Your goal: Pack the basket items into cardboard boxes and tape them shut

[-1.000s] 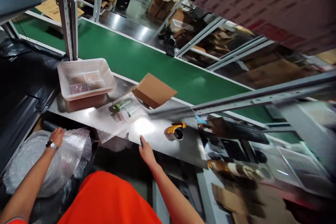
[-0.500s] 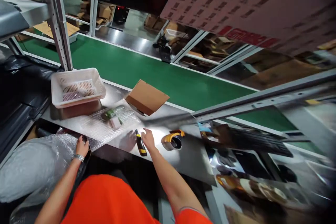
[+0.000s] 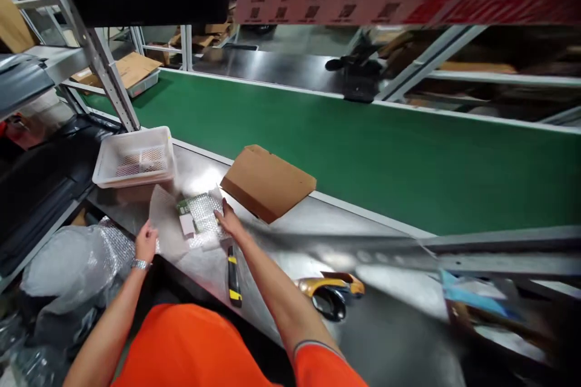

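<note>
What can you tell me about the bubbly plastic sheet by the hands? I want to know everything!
The bubble wrap is see-through, shiny plastic covered in tiny bumps. It rests on the metal bench, with its right part lying over some of a green-and-white packet. Its left part is lifted, pale and cloudy, and the left hand pinches its edge. The right hand touches the right part.

The person has one left hand (image 3: 146, 244), one right hand (image 3: 230, 220) and one wristwatch (image 3: 141, 264), while the bench (image 3: 385, 323) holds one sheet of bubble wrap (image 3: 209, 216), one green-and-white packet (image 3: 186, 222), one cutter (image 3: 233, 278), one cardboard box (image 3: 270, 184), one white basket (image 3: 134, 181) and one tape dispenser (image 3: 327, 283).
</note>
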`<state>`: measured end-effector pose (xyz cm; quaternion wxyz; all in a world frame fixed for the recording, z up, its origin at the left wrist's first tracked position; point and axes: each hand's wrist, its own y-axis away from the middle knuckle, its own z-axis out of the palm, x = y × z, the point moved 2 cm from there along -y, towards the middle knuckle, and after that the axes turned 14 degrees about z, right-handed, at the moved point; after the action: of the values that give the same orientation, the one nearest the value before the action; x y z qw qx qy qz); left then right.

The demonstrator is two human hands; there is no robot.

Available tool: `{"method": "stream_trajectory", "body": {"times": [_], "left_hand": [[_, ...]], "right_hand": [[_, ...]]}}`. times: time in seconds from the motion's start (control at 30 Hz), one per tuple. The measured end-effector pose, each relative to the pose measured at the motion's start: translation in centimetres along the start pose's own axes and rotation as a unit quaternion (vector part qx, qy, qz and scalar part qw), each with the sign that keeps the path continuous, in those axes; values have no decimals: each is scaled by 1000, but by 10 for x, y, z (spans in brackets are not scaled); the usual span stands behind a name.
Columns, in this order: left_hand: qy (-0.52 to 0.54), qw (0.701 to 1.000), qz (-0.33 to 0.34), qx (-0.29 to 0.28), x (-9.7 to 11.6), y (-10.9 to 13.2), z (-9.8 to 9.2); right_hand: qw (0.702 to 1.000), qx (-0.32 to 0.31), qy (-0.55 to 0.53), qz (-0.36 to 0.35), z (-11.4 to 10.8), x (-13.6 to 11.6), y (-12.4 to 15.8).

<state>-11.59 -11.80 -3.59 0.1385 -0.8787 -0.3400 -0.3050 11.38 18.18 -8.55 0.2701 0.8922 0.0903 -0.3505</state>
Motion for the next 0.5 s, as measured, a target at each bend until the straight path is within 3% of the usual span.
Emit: {"method": "stream_trajectory", "body": {"times": [0.17, 0.27, 0.37, 0.5], "left_hand": [[-54, 988, 98, -107, 97, -52, 56], [-110, 967, 150, -173, 128, -68, 93], [-154, 936, 215, -233, 129, -65, 112], [-211, 866, 331, -309, 106, -56, 115]], "right_hand": [[999, -1, -41, 29, 29, 3, 27], [997, -14, -63, 47, 51, 7, 53], [995, -25, -73, 62, 76, 9, 85], [994, -43, -69, 74, 97, 12, 119]]}}
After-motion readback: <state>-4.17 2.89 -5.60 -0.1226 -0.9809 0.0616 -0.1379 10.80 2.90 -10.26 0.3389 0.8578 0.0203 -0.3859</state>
